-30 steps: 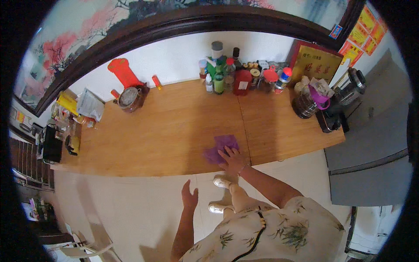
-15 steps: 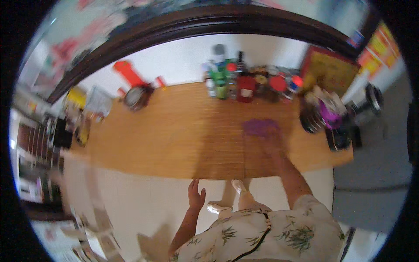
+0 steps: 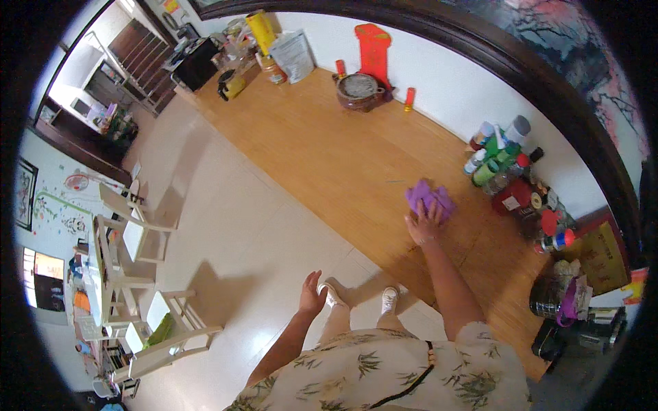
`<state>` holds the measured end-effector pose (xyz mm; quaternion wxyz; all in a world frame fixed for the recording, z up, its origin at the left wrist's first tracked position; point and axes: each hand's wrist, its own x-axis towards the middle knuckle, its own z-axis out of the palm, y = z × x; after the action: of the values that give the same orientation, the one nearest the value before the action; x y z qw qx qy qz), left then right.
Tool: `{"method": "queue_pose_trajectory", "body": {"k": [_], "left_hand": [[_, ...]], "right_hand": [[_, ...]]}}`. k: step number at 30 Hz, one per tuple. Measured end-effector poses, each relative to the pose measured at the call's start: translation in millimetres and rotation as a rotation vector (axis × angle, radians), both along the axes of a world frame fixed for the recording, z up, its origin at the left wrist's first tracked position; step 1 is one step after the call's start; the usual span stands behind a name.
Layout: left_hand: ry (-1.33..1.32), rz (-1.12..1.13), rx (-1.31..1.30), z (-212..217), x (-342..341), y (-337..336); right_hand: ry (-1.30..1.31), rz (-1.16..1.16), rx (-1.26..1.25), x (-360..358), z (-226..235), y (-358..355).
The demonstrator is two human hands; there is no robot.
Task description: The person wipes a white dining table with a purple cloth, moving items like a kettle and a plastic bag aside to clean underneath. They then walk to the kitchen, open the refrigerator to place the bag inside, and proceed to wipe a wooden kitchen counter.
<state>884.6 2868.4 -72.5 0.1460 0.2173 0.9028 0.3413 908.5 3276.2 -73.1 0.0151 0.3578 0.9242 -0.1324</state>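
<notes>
My right hand [image 3: 426,222] rests on a bunched purple cloth [image 3: 430,198] on the wooden counter [image 3: 308,130]. Its fingers press over the cloth's near side, which hides part of their grip. My left hand [image 3: 312,293] hangs empty in front of the counter's near edge, above the floor, with thumb and fingers apart. Close beyond the cloth, to its right, stands a cluster of bottles and jars, among them a green-capped bottle [image 3: 485,171] and a dark red box [image 3: 510,200].
Against the wall sit a lidded brown pot [image 3: 360,91] and a red stand [image 3: 373,51]. A glass pot [image 3: 231,83] and a silver bag [image 3: 293,56] occupy the far left end. A black wire basket [image 3: 550,291] is at the right. White chairs [image 3: 147,236] stand on the floor, left.
The view has turned to the left, bringing the chairs into sight. My right hand and the purple cloth have slid left along the counter. My left hand stays low and empty.
</notes>
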Motion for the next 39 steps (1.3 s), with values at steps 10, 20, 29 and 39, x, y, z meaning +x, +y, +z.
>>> {"method": "queue_pose_trajectory", "body": {"k": [10,20,29,39], "left_hand": [[-0.047,0.11,-0.063,-37,-111,-118],[-0.141,0.23,0.053,-118,-178,-191],[-0.219,0.143,-0.036,-68,-263,-148],[-0.203,0.125,0.057,-19,-359,-64]], "right_hand": [[-0.054,0.348,-0.082,-89,17,-161],[-0.015,0.172,-0.007,-24,5,-199],[0.08,0.291,-0.018,-274,7,-170],[-0.023,-0.046,0.008,-364,-3,-37]]}}
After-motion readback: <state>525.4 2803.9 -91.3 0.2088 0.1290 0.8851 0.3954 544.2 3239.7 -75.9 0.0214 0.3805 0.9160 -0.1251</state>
